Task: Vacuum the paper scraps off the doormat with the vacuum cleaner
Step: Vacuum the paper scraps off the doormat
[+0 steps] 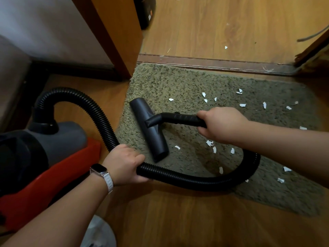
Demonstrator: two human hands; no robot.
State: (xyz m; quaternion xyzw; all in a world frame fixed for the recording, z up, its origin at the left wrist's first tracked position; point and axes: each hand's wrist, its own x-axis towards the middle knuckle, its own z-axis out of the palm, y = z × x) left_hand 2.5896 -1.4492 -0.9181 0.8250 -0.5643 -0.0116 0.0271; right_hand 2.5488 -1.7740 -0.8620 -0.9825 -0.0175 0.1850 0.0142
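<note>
Left hand (124, 164) is wrapped round the black ribbed hose (187, 179) at the mat's near-left corner, fingers curled over it. Right hand (219, 123) is clamped on the rigid black tube (181, 118) that feeds the floor nozzle (148, 129). The nozzle lies flat on the left part of the doormat (178, 82), long axis running away from us, slightly skewed. The doormat is olive-grey shag on the wood floor (169, 220), its far edge along the dark threshold strip (213, 62). Paper scraps (210, 143) are small, white and torn: scattered over the mat's middle and right side, several just right of the nozzle, one on the floor past the threshold. The hose comes out from under the right forearm, curves along the mat's near edge, passes through the left hand and arcs up into the vacuum cleaner (58, 139), grey body on a red base, standing on the floor left of the mat. We can read no marking on its visible faces. Watch (98, 170) on the left wrist: dark screen, pale band, nothing legible. Small label (149, 16) on a dark object at the top edge, beside the wooden door frame (115, 32): too blurred to read. Grey cord (313, 35) top right. Blurred white item (99, 232) at the bottom edge; we can't tell what it is.
</note>
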